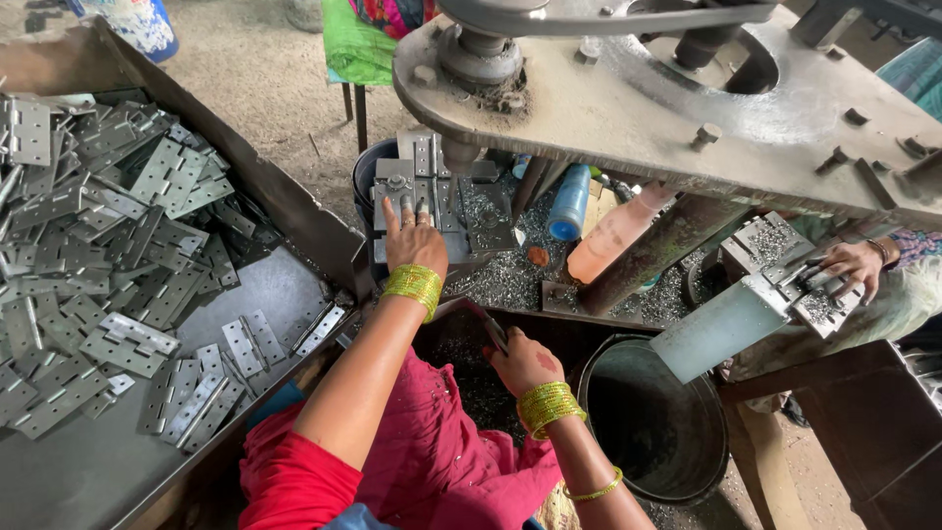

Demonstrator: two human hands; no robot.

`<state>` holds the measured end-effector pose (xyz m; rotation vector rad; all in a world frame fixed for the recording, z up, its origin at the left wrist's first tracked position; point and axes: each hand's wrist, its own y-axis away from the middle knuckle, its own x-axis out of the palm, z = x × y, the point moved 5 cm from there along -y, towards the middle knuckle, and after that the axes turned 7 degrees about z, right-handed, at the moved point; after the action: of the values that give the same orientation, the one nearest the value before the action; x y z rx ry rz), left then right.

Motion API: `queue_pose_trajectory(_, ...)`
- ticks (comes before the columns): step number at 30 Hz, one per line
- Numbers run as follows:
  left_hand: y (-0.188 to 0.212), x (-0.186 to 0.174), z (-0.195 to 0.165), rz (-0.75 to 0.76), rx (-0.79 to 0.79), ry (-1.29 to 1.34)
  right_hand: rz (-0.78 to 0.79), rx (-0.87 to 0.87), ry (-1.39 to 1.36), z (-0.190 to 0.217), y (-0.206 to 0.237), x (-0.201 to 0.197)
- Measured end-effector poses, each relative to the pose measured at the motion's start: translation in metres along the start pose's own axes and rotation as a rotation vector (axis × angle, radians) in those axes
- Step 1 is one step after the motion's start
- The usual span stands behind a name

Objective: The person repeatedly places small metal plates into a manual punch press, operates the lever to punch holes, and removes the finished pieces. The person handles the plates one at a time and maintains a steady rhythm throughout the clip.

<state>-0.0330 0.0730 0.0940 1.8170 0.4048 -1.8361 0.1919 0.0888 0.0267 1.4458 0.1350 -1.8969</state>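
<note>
The left hand (414,243) presses its together-held fingers flat on a grey steel hinge plate (417,191) lying with its long axis running far-to-near on the press bed (486,221), while the nearer right hand (523,361) curls shut around a thin dark tool (494,332)

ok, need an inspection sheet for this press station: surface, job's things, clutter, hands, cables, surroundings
Surface: press bed grey, strewn with metal chips.
Job's things: hinge lies on the bed under the left hand's fingers; heap of hinges in tray at left.
Clutter: blue bottle, orange bottle, black bucket.
Hands: left hand pressing the hinge; right hand low, closed on a dark handle, partly hidden.
Cables: nothing seen.
Surroundings: another person's hand at a second press, right.
</note>
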Motion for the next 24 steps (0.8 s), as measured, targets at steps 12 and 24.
queue_pose_trajectory(12,0.004,0.005,0.000,-0.118,0.003,0.012,-0.009,0.014,-0.012,-0.005,0.000,0.005)
queue_pose_trajectory(24,-0.004,-0.004,-0.001,-0.043,0.003,-0.079,0.011,0.011,0.018,-0.006,-0.005,0.006)
